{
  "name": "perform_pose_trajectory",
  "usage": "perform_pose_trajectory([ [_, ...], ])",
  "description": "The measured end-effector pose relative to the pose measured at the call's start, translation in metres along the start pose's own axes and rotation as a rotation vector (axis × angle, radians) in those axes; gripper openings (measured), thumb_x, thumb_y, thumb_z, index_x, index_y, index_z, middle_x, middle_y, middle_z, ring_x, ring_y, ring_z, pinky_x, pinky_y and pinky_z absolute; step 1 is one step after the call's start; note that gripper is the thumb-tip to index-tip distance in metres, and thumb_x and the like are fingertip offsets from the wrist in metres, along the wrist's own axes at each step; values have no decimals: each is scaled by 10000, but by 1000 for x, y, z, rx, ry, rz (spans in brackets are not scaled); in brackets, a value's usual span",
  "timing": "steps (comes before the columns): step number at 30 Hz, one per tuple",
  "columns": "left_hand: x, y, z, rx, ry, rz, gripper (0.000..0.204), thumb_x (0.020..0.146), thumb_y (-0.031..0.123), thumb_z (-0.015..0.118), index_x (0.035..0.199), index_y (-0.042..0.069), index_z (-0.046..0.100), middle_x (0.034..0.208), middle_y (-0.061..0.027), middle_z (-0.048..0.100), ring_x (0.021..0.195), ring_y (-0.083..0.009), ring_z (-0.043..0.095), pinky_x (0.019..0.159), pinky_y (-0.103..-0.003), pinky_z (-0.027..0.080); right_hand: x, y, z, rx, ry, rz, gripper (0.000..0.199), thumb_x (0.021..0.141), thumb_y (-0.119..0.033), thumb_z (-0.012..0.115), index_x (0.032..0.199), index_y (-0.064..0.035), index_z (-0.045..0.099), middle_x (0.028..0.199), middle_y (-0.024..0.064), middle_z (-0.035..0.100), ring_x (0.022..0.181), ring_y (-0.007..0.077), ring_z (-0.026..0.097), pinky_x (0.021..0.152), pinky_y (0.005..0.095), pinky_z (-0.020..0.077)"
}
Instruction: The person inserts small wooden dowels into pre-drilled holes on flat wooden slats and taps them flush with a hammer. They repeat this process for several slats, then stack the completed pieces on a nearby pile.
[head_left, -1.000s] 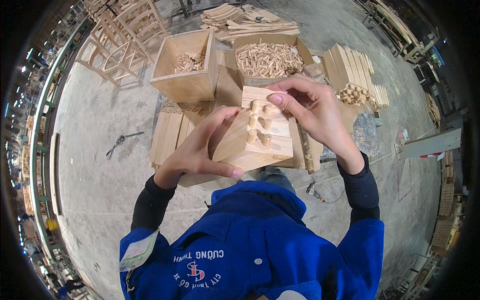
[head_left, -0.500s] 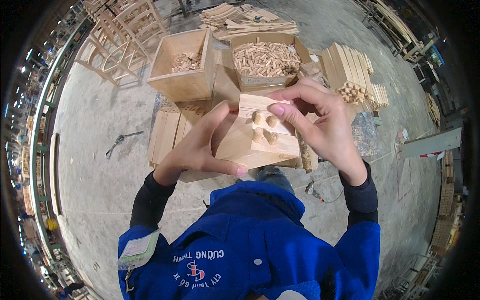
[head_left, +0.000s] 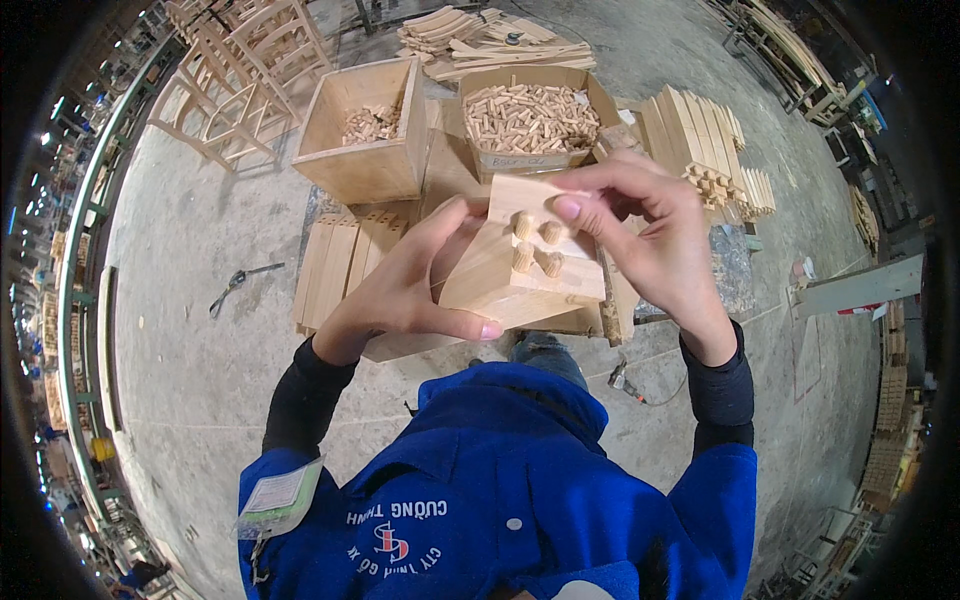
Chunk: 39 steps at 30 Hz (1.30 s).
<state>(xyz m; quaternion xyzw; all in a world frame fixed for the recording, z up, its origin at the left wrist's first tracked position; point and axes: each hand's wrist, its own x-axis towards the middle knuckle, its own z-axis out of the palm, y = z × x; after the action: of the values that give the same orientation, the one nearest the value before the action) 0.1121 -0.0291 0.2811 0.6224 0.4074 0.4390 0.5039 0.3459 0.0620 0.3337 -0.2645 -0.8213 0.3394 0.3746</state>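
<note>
Above the concrete floor [head_left: 200, 330], from the head view: left hand [head_left: 405, 290] clamped under a pale wooden block [head_left: 510, 275] with four dowels [head_left: 537, 245], right hand [head_left: 650, 235] with fingertips pinched on its top edge, two wooden boxes [head_left: 365, 150] beyond.

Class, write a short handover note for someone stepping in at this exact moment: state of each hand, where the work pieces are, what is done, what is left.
Left hand: holds the pale wooden block from below and the side, thumb along its lower edge.
Right hand: fingers at the block's top edge, beside the short wooden dowels.
Done: four dowels stand in the block's face.
Left: whether more holes are open cannot be seen.
Supplies: cardboard box heaped with loose dowels ahead; wooden crate with a few small pieces to its left; flat boards on the floor under the hands.
</note>
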Motion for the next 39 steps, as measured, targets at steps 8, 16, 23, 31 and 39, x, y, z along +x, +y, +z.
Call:
perform_pose_trajectory([
  [8, 2, -8, -7, -56, 4, -58, 1080, 629, 304, 936, 1482, -68, 388, 1421, -187, 520, 1356, -273, 495, 1164, -372, 348, -4, -20, -5, 12, -85, 19, 203, 908, -159, 788, 1072, -38, 786, 866, 13, 659, 729, 72, 584, 645, 219, 455],
  [16, 11, -21, -9, -57, 15, -45, 1096, 632, 287, 947, 1486, -87, 373, 1420, -197, 513, 1364, -281, 486, 1173, -369, 340, 2, -8, -3, 17, -58, 24, 190, 895, -149, 790, 1040, -27, 782, 831, 63, 688, 704, 119, 581, 646, 277, 471],
  [23, 19, -42, -17, 104, 83, -84, 1076, 638, 334, 945, 1463, -85, 397, 1397, -193, 528, 1329, -276, 505, 1142, -363, 364, 6, 40, 6, 251, 64, 228, 173, 955, -134, 735, 1064, -5, 769, 832, 13, 694, 716, 70, 586, 644, 259, 483],
  [31, 46, -144, 10, 555, 149, -97, 943, 628, 293, 926, 1389, -25, 469, 1238, -158, 563, 1189, -313, 549, 1042, -397, 406, -131, 337, 130, -62, 366, 570, 239, 928, -244, 770, 1008, -19, 780, 845, 159, 759, 744, 213, 744, 696, 340, 576],
  [39, 27, -274, 39, 1038, 139, -290, 962, 656, 508, 845, 1389, 0, 485, 1148, -151, 558, 1092, -340, 537, 938, -472, 405, -154, 324, 103, -731, 292, 641, 417, 872, -230, 782, 1229, -78, 627, 1159, 211, 590, 1078, 414, 594, 931, 488, 485],
])
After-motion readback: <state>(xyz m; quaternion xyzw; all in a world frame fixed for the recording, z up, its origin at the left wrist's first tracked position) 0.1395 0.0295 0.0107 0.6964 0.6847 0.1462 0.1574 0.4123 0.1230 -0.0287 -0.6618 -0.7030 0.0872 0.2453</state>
